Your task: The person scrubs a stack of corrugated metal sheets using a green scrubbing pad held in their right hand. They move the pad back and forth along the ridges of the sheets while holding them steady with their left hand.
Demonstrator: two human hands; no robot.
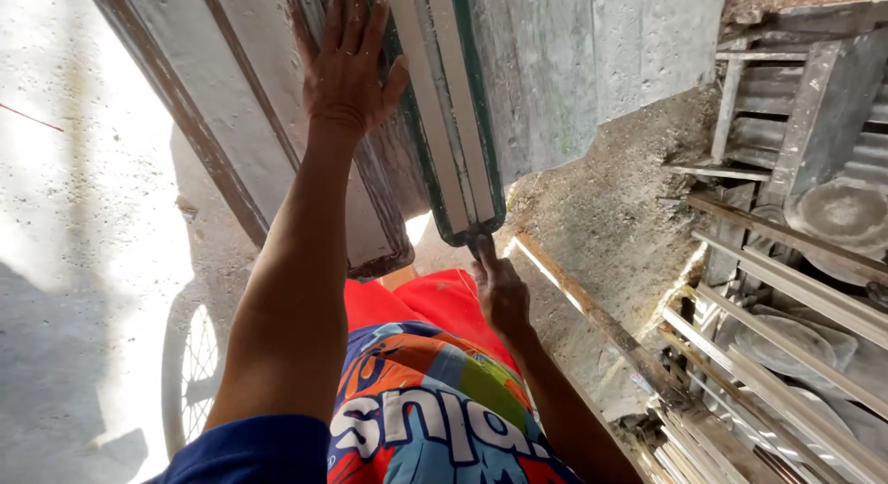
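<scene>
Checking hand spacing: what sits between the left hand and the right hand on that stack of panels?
In the head view, the green-edged panel with pale strips runs between them: left hand lies flat on the worn framed panel beside it, right hand grips its bottom end.

A rough outdoor work yard is shown: dusty concrete ground, weathered wooden frames, stacked metal strips at right, a bicycle wheel near left.

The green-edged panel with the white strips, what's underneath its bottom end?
Under the green-edged panel the right hand grips its bottom corner. Below are red shorts and a bright bit of ground. The left hand presses flat on the neighbouring board, hiding what lies behind it.
</scene>
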